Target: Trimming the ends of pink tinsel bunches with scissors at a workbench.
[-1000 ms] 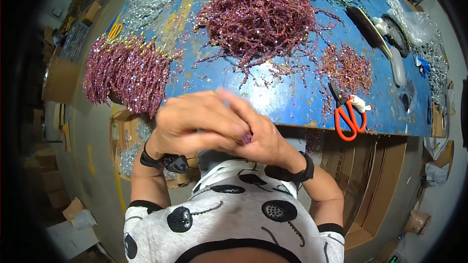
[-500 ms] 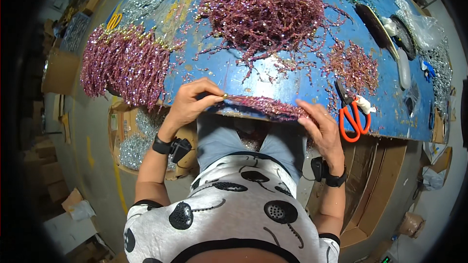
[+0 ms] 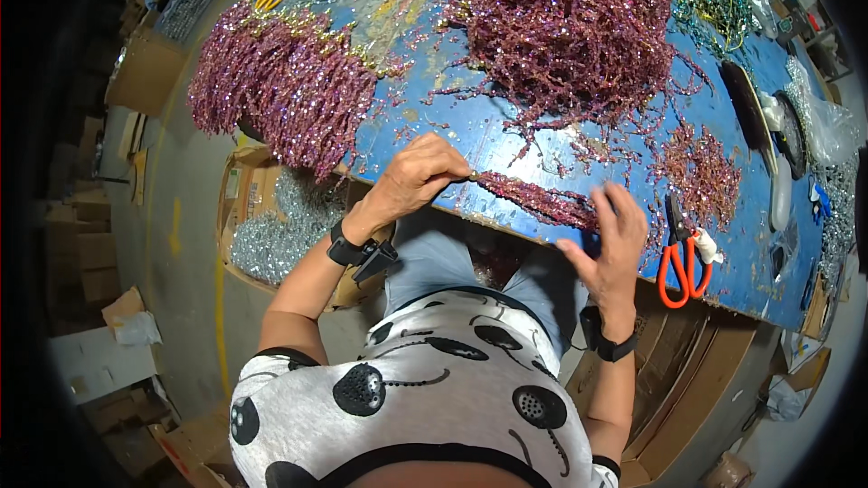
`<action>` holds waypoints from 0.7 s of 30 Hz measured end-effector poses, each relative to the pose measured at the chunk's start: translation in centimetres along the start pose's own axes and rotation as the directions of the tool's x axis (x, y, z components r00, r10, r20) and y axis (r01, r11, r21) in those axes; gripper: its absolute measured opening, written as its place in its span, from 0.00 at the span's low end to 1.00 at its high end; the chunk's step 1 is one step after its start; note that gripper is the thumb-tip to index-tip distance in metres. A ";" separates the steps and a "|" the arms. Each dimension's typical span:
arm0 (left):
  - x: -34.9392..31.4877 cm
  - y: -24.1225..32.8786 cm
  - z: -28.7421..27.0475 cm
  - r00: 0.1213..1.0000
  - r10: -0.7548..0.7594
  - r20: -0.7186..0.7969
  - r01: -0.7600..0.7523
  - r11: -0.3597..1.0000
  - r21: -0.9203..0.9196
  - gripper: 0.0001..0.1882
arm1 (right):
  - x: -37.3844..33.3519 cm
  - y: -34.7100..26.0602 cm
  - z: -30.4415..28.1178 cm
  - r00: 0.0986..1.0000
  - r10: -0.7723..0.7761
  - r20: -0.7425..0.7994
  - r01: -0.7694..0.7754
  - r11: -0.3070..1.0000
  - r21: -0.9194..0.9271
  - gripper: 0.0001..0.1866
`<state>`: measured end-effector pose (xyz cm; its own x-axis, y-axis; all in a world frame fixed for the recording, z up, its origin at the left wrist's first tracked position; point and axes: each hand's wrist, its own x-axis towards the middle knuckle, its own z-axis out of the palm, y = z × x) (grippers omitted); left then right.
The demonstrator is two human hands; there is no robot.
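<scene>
Head view: left hand (image 3: 419, 172) pinches the bundle (image 3: 540, 201) by its left tip (image 3: 474, 176), right hand (image 3: 617, 251) spread wide; bundle seems light, limp, best held there.

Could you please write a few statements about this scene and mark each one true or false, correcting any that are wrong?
1. The left hand pinches the left end of a purple-pink sparkly bundle. True.
2. Red-handled scissors lie to the right of the right hand. True.
3. The right hand is clenched into a fist. False: its thumb and fingers are spread at the bundle's right end.
4. Silvery strands sit in a cardboard box left of the person's legs. True.
5. The surface under the scissors is white. False: they lie on a blue tabletop.
</scene>
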<state>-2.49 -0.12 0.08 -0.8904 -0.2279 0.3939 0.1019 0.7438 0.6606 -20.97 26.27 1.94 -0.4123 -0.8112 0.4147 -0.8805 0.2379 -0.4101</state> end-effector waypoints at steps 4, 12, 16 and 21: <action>0.0 -0.5 -0.5 0.999 0.043 -0.007 -0.043 0.998 0.044 0.09 | 0.8 0.0 1.7 0.999 -0.019 0.050 0.016 0.998 0.053 0.28; -0.5 -0.9 -0.9 0.999 0.047 -0.010 -0.047 0.999 0.022 0.09 | -0.9 1.3 1.1 1.000 0.008 -0.003 -0.008 1.000 0.018 0.23; 0.0 -0.8 -0.7 0.999 0.053 0.008 -0.053 0.998 -0.022 0.08 | -2.6 2.0 0.4 0.996 0.063 -0.065 -0.064 0.998 -0.009 0.20; -0.4 -0.9 -1.1 0.999 0.034 0.034 -0.034 0.999 -0.012 0.07 | -3.3 2.0 -0.6 0.980 0.166 -0.108 -0.168 0.986 -0.004 0.18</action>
<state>-1.73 -1.40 0.04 -0.9009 -0.1811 0.3945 0.1373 0.7433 0.6547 -21.57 29.75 0.28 -0.5758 -0.6980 0.4258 -0.7997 0.3726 -0.4708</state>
